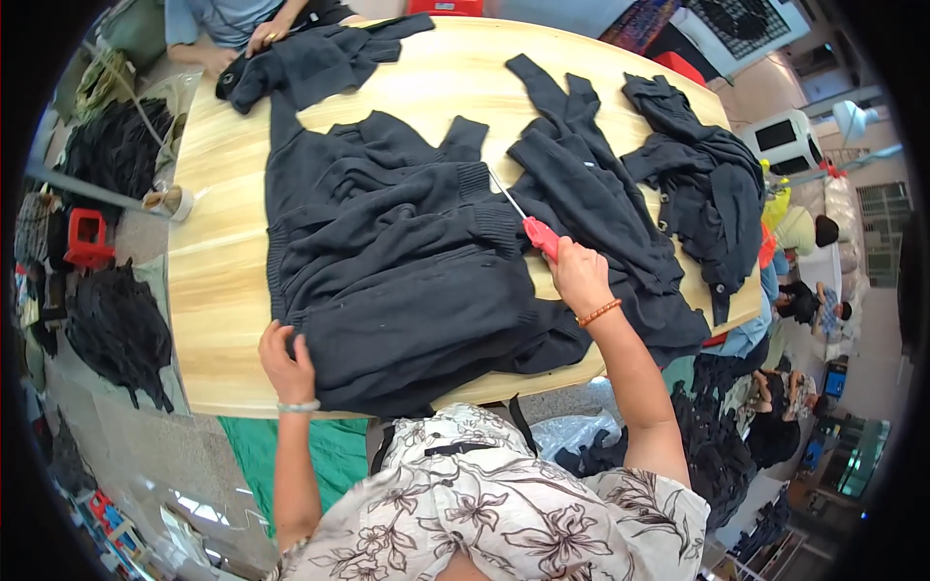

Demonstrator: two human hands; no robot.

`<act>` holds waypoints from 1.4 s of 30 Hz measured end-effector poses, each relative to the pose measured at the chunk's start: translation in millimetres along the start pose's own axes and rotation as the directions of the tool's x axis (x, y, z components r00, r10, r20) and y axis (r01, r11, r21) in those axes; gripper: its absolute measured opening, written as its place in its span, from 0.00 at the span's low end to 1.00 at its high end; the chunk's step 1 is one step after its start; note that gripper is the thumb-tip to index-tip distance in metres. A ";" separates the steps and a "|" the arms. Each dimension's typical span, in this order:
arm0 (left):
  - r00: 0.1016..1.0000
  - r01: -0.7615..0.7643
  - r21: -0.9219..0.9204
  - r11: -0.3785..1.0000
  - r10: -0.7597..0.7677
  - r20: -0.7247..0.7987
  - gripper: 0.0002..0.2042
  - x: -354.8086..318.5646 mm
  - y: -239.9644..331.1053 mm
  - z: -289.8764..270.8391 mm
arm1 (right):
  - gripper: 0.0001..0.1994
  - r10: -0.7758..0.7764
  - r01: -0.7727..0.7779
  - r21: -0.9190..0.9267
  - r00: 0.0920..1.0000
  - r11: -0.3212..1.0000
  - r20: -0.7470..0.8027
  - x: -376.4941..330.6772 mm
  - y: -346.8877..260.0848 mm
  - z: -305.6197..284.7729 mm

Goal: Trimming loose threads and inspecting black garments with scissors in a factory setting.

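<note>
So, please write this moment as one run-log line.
Left hand: at edge of dark sweater | Right hand: grips red-handled tool with thin shaft | Surface: wooden table | Nearby: other dark garments

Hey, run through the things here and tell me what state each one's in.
Left hand: open, at the front knitwear's left edge
Right hand: closed around the red tool
Red tool: held, thin metal shaft exposed
Front knitwear: spread out, rumpled in folds
Right garment: crumpled
Far garment: bunched, a co-worker's hand on it
Table: partly covered
</note>
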State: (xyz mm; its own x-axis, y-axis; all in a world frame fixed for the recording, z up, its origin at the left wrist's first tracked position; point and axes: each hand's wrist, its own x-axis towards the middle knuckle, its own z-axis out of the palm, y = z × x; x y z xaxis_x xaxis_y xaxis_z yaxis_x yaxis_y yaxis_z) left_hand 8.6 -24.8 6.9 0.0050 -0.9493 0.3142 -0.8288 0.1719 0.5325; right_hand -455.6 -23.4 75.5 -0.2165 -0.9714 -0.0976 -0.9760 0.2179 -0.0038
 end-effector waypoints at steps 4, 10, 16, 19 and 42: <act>0.905 -0.271 -0.347 0.898 0.360 0.227 0.17 8.0 134.8 18.9 | 0.11 0.063 -0.056 0.078 0.995 0.995 -0.083 -35.9 20.2 -14.4; 0.563 -0.652 -0.242 0.719 0.672 0.482 0.29 15.1 210.1 114.5 | 0.13 -0.006 0.003 0.287 1.000 0.958 0.009 -88.9 48.1 -31.3; 0.468 -0.727 -0.189 0.660 0.678 0.566 0.28 8.6 207.1 132.0 | 0.12 -0.026 -0.103 0.310 0.921 0.945 0.388 -128.3 64.7 -16.8; 0.472 -0.729 -0.181 0.660 0.677 0.565 0.27 5.6 202.4 135.6 | 0.13 -0.078 -0.059 0.324 0.917 0.944 0.392 -119.2 46.5 -27.4; 0.942 -0.177 0.085 0.981 0.144 0.302 0.27 7.4 19.6 69.1 | 0.12 -0.542 0.378 0.431 0.757 0.819 0.365 -58.1 -99.9 -80.1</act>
State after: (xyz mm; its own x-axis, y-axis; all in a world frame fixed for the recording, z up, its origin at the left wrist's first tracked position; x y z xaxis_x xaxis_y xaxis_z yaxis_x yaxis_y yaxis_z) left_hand -46.2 -46.6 -34.6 -0.2839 -0.9493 0.1350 -0.8610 0.3143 0.3998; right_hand -347.5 3.7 161.2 0.3739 -0.8189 -0.4354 -0.8706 -0.1480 -0.4692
